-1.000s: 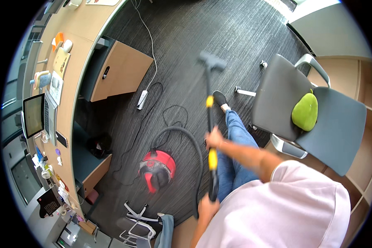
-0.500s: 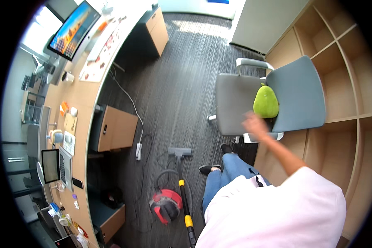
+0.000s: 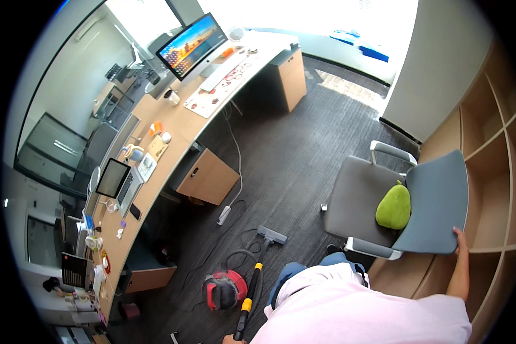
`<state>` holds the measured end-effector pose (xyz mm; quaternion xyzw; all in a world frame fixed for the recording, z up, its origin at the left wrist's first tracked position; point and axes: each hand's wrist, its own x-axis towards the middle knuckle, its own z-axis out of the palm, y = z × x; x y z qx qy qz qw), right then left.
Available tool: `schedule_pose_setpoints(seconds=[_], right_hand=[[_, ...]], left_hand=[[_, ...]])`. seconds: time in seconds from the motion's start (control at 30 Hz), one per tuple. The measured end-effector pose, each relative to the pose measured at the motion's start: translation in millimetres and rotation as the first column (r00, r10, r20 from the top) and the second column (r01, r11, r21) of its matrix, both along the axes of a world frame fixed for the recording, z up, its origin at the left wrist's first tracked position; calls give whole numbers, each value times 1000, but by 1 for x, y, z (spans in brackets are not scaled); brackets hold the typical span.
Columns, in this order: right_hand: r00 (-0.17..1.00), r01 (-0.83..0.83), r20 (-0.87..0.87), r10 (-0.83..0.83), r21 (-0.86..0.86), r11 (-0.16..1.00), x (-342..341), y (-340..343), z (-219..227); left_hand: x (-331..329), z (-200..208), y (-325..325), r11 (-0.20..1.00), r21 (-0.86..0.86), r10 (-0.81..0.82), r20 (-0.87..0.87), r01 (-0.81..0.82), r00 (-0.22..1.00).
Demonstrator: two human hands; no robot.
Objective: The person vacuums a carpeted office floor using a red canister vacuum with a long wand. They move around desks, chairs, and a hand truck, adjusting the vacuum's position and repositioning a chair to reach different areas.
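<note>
My right hand (image 3: 460, 239) is closed on the edge of the backrest of a grey office chair (image 3: 436, 212), thumb side uppermost. On the chair's seat a green pear-shaped cushion (image 3: 394, 206) leans against the backrest. At the lower edge of the picture my left hand (image 3: 233, 339) shows only in part, closed at the lower end of a black and yellow vacuum cleaner wand (image 3: 247, 304). The wand's grey floor head (image 3: 272, 235) rests on the dark carpet. Beside it stands the red and black vacuum cleaner body (image 3: 226, 288), joined by a ribbed hose.
A long curved desk (image 3: 180, 123) on the left carries a monitor (image 3: 192, 46), a laptop (image 3: 120, 183) and small items. A wooden cabinet (image 3: 209, 178) stands under it. A white power strip (image 3: 224, 215) and cables lie on the floor. Open wooden shelves (image 3: 487, 155) line the right side.
My right hand has gone from above the seat by the cushion to the backrest edge. The view has turned and shifted, and my left hand has come into sight at the wand.
</note>
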<state>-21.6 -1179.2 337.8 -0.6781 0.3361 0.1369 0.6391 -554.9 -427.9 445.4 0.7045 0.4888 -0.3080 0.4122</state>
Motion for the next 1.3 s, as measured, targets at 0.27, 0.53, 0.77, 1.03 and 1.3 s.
schedule_pose_setpoints(seconds=[0.27, 0.53, 0.77, 1.03, 1.3], right_hand=[[972, 4, 231, -34, 130, 992, -19, 76, 12], [921, 3, 387, -42, 99, 995, 21, 180, -10], [860, 225, 380, -340, 315, 922, 92, 372, -9], [784, 303, 456, -421, 310, 901, 206, 611, -38], [933, 107, 348, -86, -41, 993, 331, 765, -47]], left_hand=[[74, 52, -42, 970, 37, 243, -111, -240, 964], [66, 46, -48, 973, 37, 232, -88, -230, 969], [47, 24, -59, 989, 74, 131, -12, -130, 991], [31, 21, -86, 979, 106, 182, -54, -176, 982], [60, 31, -104, 936, 347, 121, -168, -56, 978]])
